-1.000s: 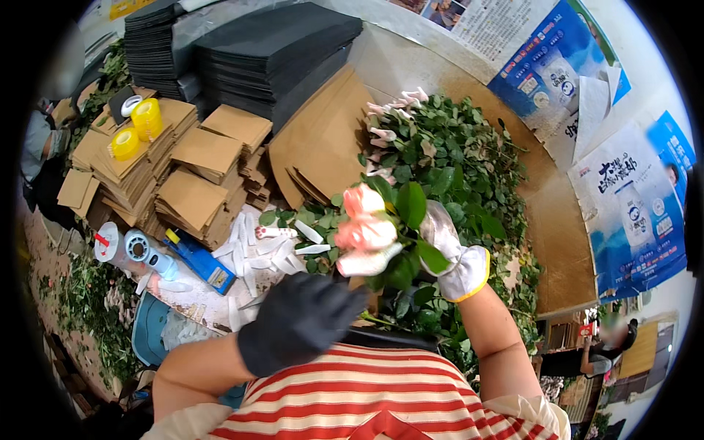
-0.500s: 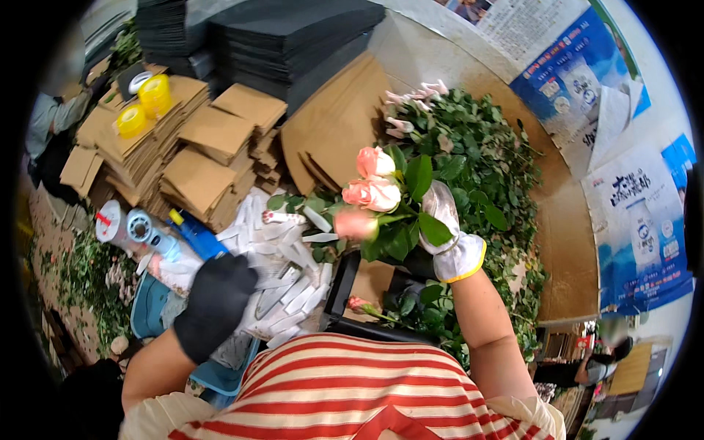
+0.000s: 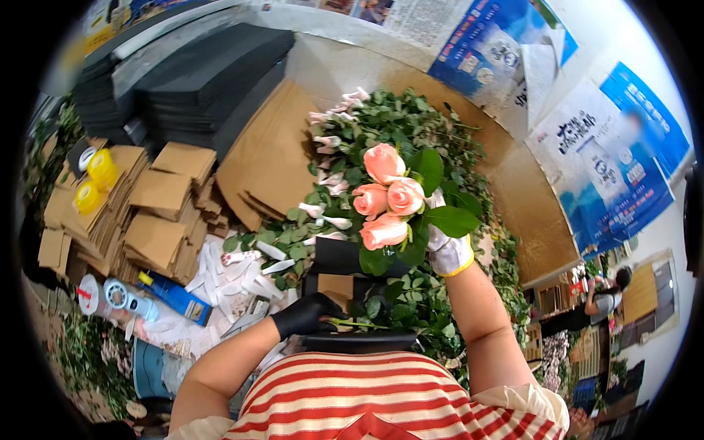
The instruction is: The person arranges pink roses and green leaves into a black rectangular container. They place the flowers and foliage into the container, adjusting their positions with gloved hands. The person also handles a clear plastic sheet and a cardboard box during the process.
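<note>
My right hand, in a white glove with a yellow cuff, is closed on a bunch of pink roses with large green leaves, which partly hide its fingers. My left hand, in a black glove, pinches a green stem lower down, beside a black open box with a brown cardboard piece inside. Dark leaves lie at the stem's far end. White sleeved rosebuds and loose white strips lie just beyond, to the left.
Stacked brown cardboard, yellow tape rolls and a blue tool are at left. Black sheet stacks stand behind. A pile of leafy stems fills the cardboard-walled back. A co-worker is at far right.
My left hand swung out left, then came back right onto the stem by the black box. The roses in my right hand have turned, showing more blooms. The view has shifted.
</note>
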Available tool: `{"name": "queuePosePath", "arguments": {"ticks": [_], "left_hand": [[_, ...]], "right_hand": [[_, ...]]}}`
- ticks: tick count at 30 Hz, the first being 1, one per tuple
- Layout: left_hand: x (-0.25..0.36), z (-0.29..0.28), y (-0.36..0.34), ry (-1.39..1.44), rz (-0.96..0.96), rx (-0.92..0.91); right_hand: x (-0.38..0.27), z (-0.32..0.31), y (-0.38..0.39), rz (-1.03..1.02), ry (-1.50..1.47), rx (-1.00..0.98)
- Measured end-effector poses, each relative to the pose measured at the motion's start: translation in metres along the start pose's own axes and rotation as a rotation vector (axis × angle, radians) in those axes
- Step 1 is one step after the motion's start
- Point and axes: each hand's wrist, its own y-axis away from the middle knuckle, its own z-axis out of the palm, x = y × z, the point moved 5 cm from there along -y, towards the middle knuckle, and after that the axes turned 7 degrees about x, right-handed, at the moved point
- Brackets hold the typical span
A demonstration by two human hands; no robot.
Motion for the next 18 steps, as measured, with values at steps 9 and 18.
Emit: {"name": "queuePosePath", "arguments": {"ticks": [9, 18], "left_hand": [[-0.033, 0.019, 0.030, 0.133, -0.137, -0.051], [-0.081, 0.031, 0.049, 0.128, -0.266, -0.042]], "right_hand": [[-0.048, 0.020, 0.060, -0.711, 0.825, 0.064], [-0.073, 0.052, 0.069, -1.057, 1.126, -0.057]]}}
